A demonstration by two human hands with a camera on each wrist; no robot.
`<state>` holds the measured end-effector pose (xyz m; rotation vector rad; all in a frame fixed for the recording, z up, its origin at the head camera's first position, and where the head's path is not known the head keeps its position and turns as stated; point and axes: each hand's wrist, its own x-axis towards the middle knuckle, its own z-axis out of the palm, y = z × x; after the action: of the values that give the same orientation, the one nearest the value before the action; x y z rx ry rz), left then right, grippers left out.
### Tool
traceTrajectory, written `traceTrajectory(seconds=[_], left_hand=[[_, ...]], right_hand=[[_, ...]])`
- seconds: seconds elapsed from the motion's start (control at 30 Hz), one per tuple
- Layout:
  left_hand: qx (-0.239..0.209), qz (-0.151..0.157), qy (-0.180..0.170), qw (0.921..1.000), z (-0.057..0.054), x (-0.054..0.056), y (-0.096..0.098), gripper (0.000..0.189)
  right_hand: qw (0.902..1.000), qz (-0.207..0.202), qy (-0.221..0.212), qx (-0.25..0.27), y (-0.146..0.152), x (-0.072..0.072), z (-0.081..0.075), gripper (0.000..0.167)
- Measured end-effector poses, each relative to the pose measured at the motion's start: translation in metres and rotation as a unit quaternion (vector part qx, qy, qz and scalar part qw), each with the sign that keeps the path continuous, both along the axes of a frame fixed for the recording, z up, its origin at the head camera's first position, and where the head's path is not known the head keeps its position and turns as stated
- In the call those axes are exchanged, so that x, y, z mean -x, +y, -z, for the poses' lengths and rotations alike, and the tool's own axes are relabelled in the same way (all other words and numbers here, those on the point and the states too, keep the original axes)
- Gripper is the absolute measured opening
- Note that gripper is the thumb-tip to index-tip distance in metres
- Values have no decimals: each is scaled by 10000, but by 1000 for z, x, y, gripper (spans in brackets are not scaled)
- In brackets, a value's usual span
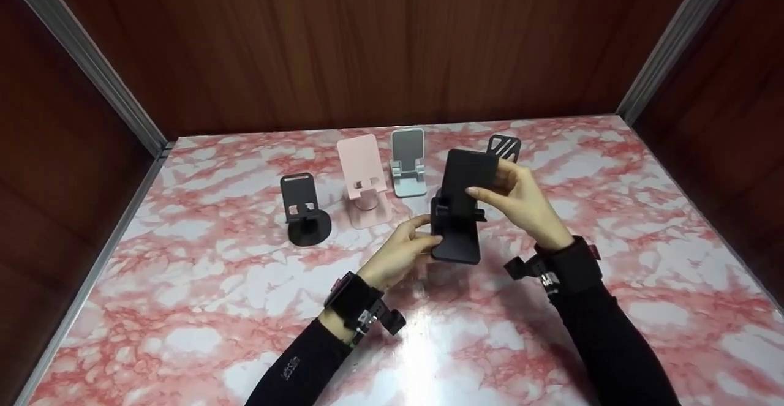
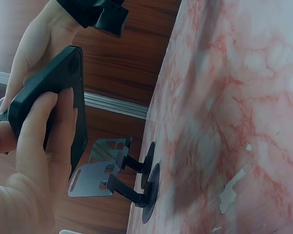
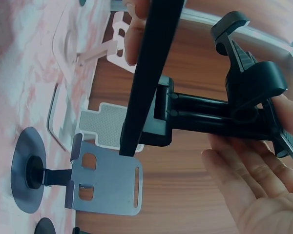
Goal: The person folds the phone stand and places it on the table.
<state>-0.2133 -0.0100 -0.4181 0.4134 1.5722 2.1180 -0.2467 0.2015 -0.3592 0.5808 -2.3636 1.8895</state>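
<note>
A black folding phone stand [image 1: 465, 176] is held up off the table between both hands. My left hand [image 1: 401, 250] pinches its flat base at the lower end, thumb on the near face. Up at the other end, my right hand [image 1: 527, 201] grips the stand's top plate by its right side, thumb across the front. From the right wrist view, twin black arms [image 3: 200, 112] join the base [image 3: 154, 73] to the cradle with its lips [image 3: 256, 78]. The left wrist view shows left fingers [image 2: 36, 117] spread against the base's underside [image 2: 63, 83].
Behind the hands stand a black round-based phone stand [image 1: 300, 201], a pink one [image 1: 361, 161] and a grey one [image 1: 407, 149]. Another black slotted stand [image 1: 505, 146] is partly hidden behind the right hand. Dark wood panels [image 1: 392, 45] wall in the marbled table [image 1: 214, 308].
</note>
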Motion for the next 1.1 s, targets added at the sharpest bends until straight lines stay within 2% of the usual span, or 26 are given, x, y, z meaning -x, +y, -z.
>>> traceTrajectory(seconds=[0.13,0.23,0.47,0.67,0.77,0.9,1.1], left_hand=[[32,-6,-14,10000,1,0,0,45],[55,14,-6,10000,2,1,0,45],[43,123,8,9999,1,-1,0,45],[75,50,-126,9999,0,-3,2,47],[28,-21,-164,9999,-2,-3,2,48],[63,-151,-118,9998,-1,-2,2,49],[117,-348,-148,9992,1,-2,3,51]], right_hand=[[9999,-9,77,-85,0,0,1,46],[9995,-18,295,-63,-2,0,2,45],[9962,307,803,-163,-6,-1,2,36],[9817,820,1432,-955,-15,-16,-12,31],[9767,885,1623,-1092,-18,-20,-17,29],[9759,809,1775,-978,-18,-18,-14,27],[9756,624,1923,-851,-10,-2,7,24]])
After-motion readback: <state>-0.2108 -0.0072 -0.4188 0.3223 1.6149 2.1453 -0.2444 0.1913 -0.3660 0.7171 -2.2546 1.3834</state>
